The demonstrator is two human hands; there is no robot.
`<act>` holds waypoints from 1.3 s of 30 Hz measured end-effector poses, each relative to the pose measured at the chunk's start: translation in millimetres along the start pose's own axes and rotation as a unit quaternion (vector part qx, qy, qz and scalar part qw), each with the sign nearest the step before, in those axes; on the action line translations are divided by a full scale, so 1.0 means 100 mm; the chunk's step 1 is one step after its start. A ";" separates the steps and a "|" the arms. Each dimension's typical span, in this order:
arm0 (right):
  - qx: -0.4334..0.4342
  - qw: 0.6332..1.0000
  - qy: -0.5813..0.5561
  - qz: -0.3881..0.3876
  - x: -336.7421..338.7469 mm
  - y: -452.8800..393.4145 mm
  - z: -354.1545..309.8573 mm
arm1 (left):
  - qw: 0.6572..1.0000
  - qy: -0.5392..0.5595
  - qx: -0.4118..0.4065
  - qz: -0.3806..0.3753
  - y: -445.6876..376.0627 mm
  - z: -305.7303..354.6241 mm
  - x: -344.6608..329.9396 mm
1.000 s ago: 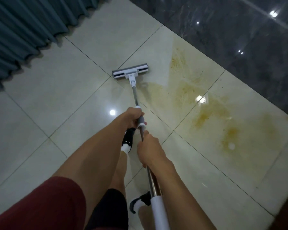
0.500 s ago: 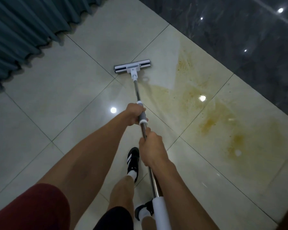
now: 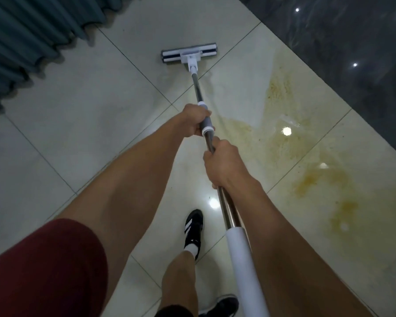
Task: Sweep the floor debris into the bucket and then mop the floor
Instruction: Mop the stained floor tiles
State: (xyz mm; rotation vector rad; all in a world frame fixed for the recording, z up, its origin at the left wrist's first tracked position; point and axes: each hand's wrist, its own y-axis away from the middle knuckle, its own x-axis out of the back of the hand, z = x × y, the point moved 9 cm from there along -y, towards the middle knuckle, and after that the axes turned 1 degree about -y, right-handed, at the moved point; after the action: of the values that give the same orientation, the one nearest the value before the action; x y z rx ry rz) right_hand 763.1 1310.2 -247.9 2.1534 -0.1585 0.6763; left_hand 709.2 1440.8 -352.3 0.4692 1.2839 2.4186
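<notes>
1. Both hands, left (image 3: 193,120) ahead of right (image 3: 224,164), grip the mop (image 3: 189,53) pole.
2. Mop head rests on floor (image 3: 82,115) beside stain (image 3: 284,138).
3. Mopping underway; yellow stain remains; bucket unseen.

A flat white-headed mop (image 3: 189,53) on a steel pole lies on pale tiled floor (image 3: 82,115) beside yellowish stain (image 3: 281,143).

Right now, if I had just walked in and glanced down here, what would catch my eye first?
Probably the yellowish-brown smeared stain across the glossy pale floor tiles on the right, beside the dark marble strip. Next, the flat white-and-grey mop head at top centre, its steel pole gripped by the left hand and, nearer the camera, the right hand. Teal pleated curtains hang at upper left.
</notes>
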 end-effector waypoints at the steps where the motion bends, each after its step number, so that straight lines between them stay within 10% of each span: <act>1: 0.000 1.000 0.007 -0.003 -0.03 0.05 0.03 | 1.000 -0.001 0.004 0.003 0.02 -0.06 -0.01; 39: -0.074 0.995 -0.064 0.004 -0.84 4.02 4.09 | 0.986 -0.142 0.064 -0.065 3.17 -4.05 -2.49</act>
State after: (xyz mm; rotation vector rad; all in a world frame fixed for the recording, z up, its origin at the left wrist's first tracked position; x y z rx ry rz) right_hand 724.1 732.9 -211.6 2.0535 -0.2773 0.5140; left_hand 696.3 870.1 -331.5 0.7140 1.3042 2.0811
